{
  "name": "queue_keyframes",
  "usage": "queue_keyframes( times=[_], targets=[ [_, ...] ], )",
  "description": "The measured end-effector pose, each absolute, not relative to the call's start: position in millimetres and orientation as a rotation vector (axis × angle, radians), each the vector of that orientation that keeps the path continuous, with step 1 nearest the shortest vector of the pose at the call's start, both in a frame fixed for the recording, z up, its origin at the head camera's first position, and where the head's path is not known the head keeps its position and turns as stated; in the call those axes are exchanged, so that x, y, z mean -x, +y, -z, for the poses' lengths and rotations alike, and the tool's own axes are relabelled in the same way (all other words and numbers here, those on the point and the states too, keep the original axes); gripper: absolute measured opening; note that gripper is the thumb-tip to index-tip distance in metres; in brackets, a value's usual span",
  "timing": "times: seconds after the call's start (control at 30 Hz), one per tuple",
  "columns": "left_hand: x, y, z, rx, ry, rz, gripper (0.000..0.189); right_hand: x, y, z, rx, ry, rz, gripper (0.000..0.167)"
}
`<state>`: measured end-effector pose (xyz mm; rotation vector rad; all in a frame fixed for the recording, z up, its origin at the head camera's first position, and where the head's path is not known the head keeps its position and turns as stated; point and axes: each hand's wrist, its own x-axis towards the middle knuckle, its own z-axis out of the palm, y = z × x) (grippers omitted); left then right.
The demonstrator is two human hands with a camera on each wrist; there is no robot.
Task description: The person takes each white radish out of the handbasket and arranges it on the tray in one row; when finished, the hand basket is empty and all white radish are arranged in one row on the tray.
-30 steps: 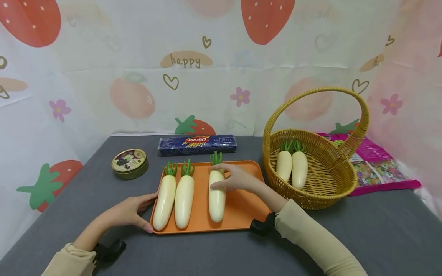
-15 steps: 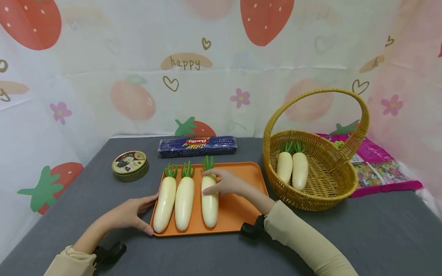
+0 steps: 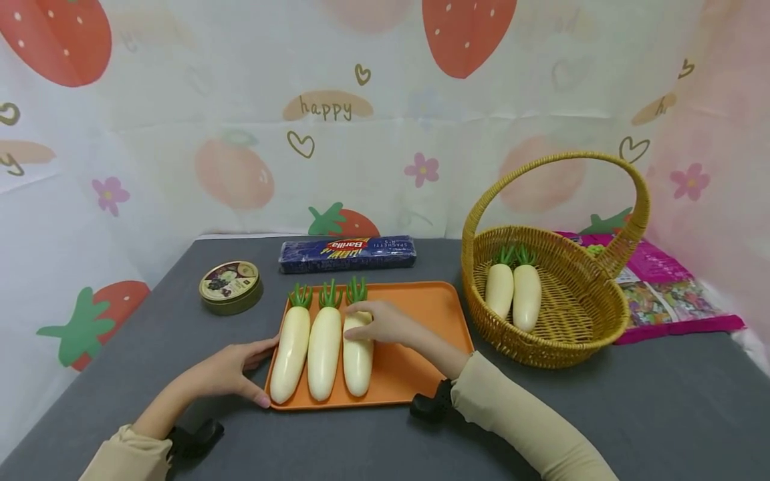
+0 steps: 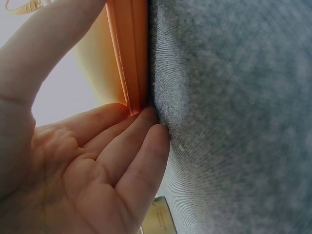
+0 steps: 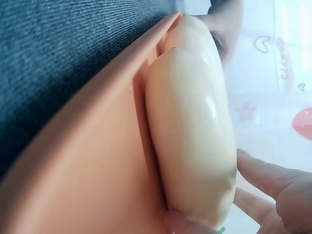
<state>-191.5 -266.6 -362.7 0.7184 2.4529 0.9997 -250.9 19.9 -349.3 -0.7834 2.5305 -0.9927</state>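
Note:
Three white radishes with green tops lie side by side on an orange tray (image 3: 421,374). My right hand (image 3: 385,326) grips the rightmost radish (image 3: 357,367) near its leafy end; in the right wrist view its fingers (image 5: 265,178) and thumb lie on opposite sides of that radish (image 5: 190,126). The middle radish (image 3: 323,354) and the left radish (image 3: 290,354) lie close beside it. At the tray's left edge my left hand (image 3: 225,371) rests with fingers extended. In the left wrist view its fingertips (image 4: 157,134) touch the tray's rim (image 4: 131,53), thumb at the front corner.
A wicker basket (image 3: 571,327) with a tall handle stands right of the tray, holding two radishes (image 3: 526,297). Behind it lies a pink printed bag (image 3: 668,294). A blue spaghetti pack (image 3: 347,255) lies behind the tray, and a round tin (image 3: 230,287) stands at back left.
My right hand has moved the rightmost radish leftward across the tray, up beside the middle one. The left hand has stayed at the tray's left edge.

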Motion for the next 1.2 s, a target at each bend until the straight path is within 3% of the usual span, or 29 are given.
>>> queue_keyframes(
  times=[0.6, 0.93, 1.2],
  targets=[
    [193, -268, 371, -0.733, 2.44, -1.022, 0.095, 238, 51, 327, 0.986, 2.333, 1.024, 0.055],
    [195, -264, 374, -0.745, 2.439, -1.006, 0.098, 233, 118, 294, 1.107, 2.275, 1.041, 0.06],
    [194, -268, 366, -0.741, 2.455, -1.007, 0.097, 232, 178, 285, 1.021, 2.25, 1.282, 0.057]
  ],
)
